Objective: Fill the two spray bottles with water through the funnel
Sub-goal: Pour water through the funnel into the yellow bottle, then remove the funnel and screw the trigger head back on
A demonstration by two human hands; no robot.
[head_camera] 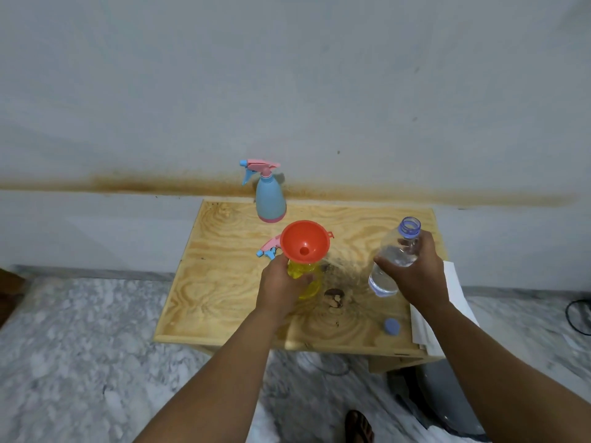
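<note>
One loose spray head (268, 250) just behind funnel (304, 242), cap (392, 326) near table (224, 282) edge.

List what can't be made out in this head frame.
- Yellow spray bottle: water level hidden by the left hand and orange funnel.
- Blue spray bottle: opaque, so contents unknown.
- Loose spray head: partly behind the funnel.
- Water bottle: middle covered by the right hand.
- White paper: partly under the right forearm.

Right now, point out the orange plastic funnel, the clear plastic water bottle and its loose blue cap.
orange plastic funnel (304, 241), head view, inner cone wall
clear plastic water bottle (394, 255), head view, transparent body
loose blue cap (392, 326), head view, top face
</note>
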